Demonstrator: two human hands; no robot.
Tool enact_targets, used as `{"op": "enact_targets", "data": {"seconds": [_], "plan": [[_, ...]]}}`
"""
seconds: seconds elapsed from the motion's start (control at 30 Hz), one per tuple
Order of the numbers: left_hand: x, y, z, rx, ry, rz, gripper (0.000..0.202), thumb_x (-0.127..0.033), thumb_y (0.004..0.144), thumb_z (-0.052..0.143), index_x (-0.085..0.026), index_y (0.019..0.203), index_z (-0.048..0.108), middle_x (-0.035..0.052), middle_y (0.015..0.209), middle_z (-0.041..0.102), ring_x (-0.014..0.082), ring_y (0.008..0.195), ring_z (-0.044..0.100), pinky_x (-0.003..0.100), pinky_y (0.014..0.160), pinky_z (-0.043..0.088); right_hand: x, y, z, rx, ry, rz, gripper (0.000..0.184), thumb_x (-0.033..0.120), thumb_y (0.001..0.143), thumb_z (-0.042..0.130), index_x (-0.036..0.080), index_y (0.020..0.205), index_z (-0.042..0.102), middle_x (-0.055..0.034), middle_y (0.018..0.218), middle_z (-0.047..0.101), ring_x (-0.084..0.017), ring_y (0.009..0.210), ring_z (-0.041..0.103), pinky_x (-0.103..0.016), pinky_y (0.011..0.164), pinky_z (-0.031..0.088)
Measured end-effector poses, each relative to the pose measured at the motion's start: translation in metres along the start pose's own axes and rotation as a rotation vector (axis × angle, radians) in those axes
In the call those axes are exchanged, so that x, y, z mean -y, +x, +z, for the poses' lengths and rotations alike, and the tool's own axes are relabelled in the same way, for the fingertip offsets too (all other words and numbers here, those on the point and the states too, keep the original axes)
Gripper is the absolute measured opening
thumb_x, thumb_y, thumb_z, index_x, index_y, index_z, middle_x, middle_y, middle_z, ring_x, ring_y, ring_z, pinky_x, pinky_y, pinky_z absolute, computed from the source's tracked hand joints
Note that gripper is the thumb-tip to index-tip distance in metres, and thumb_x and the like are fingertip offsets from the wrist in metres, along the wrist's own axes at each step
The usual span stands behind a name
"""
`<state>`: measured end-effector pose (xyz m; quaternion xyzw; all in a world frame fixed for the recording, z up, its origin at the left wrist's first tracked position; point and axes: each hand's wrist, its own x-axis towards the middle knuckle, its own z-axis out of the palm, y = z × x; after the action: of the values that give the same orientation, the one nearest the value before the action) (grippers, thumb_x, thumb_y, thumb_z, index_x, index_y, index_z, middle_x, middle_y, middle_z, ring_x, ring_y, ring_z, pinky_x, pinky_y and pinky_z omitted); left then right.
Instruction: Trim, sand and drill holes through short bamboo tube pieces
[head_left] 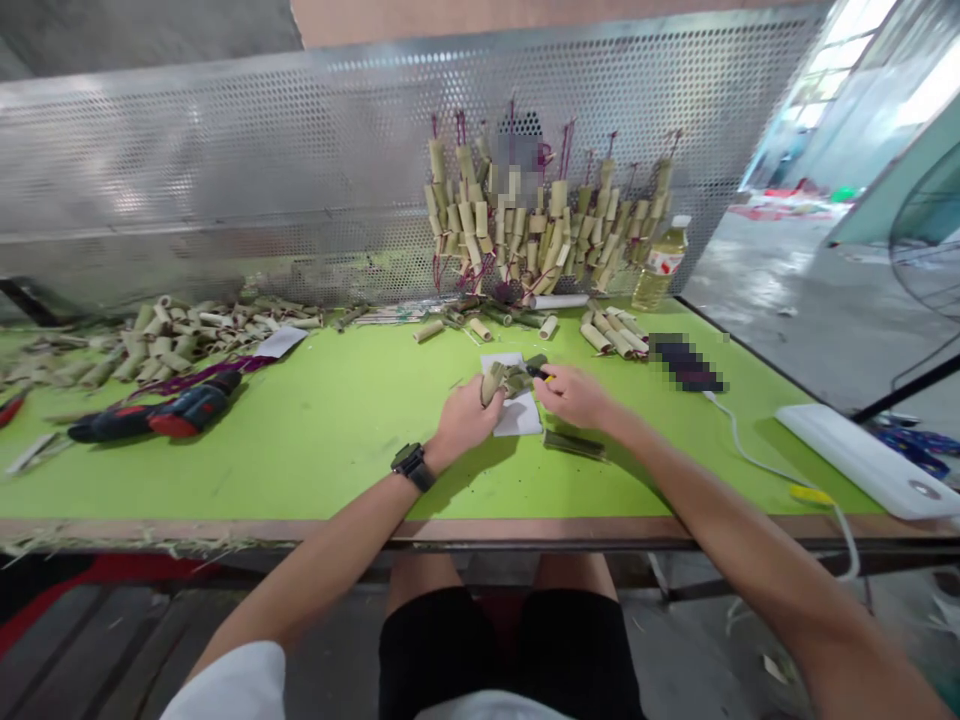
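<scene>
My left hand grips a short bamboo tube over a white sheet of paper on the green table. My right hand holds a small black and yellow tool with its tip against the tube. A dark flat bamboo strip lies on the table just under my right wrist. A black watch sits on my left wrist.
Bundles of bamboo tubes on purple strings hang on the perforated metal panel. Loose tubes lie at the left, more tubes right of centre. A cordless drill, an oil bottle, a white device with cable.
</scene>
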<state>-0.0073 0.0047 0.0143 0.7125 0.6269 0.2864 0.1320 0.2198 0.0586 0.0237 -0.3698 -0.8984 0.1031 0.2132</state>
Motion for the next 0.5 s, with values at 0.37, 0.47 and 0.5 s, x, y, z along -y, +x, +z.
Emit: {"op": "enact_targets", "data": {"seconds": [0.37, 0.47, 0.5], "plan": [[0.004, -0.002, 0.011, 0.000, -0.103, 0.050, 0.017, -0.038, 0.102, 0.055, -0.023, 0.094, 0.057, 0.0025, 0.077, 0.064, 0.0197, 0.063, 0.055, 0.032, 0.060, 0.032, 0.015, -0.002, 0.016, 0.045, 0.049, -0.107, 0.059, 0.027, 0.109, 0.047, 0.018, 0.051, 0.046, -0.0039, 0.072, 0.058, -0.011, 0.059, 0.034, -0.033, 0.061, 0.025], [0.003, -0.003, 0.011, 0.013, -0.131, 0.064, 0.016, -0.037, 0.102, 0.054, -0.023, 0.094, 0.056, 0.0028, 0.077, 0.065, 0.0195, 0.063, 0.055, 0.032, 0.060, 0.034, 0.015, -0.002, 0.017, 0.060, 0.074, -0.108, 0.058, 0.026, 0.109, 0.047, 0.018, 0.051, 0.046, -0.0036, 0.073, 0.057, -0.011, 0.058, 0.035, -0.033, 0.061, 0.026], [0.003, -0.003, 0.011, 0.015, -0.139, 0.070, 0.016, -0.036, 0.101, 0.054, -0.022, 0.094, 0.056, 0.0029, 0.078, 0.066, 0.0194, 0.063, 0.055, 0.032, 0.060, 0.035, 0.016, -0.002, 0.018, 0.067, 0.084, -0.109, 0.058, 0.026, 0.109, 0.047, 0.019, 0.051, 0.046, -0.0037, 0.073, 0.057, -0.011, 0.058, 0.036, -0.033, 0.061, 0.027]]}}
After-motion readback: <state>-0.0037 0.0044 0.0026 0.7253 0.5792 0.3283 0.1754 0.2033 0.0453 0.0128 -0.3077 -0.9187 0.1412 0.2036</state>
